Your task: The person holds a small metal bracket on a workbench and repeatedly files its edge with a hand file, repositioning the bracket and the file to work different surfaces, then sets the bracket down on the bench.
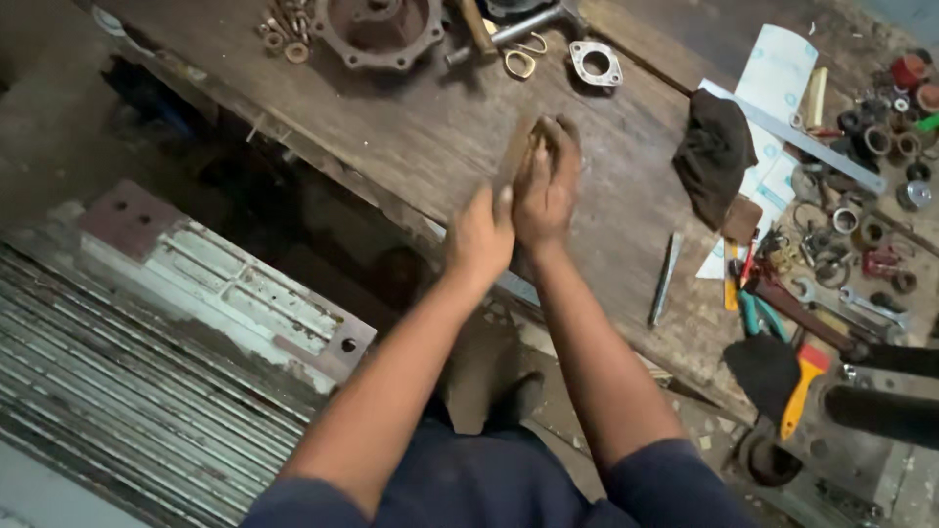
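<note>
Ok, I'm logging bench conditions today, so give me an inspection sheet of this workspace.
Surface: worn wooden bench, stained and scratched.
Job's things: a flat brownish piece held between both hands on the bench; what it is cannot be told.
Clutter: rusty flange, dark rag, rings and washers, pliers, scraper, metal rod.
Grippers: left hand and right hand pressed together on the piece.
Cables: nothing seen.
Surroundings: ribbed metal plate on the floor.

Bare wooden bench [411, 137] lies open left of and just beyond the hands. Far edge is blocked by a rusty flange [377, 29] and gasket [595, 64]; right, a dark rag [712, 152], a metal file [665, 279] (lying near) and crowded tools [841, 284].
</note>
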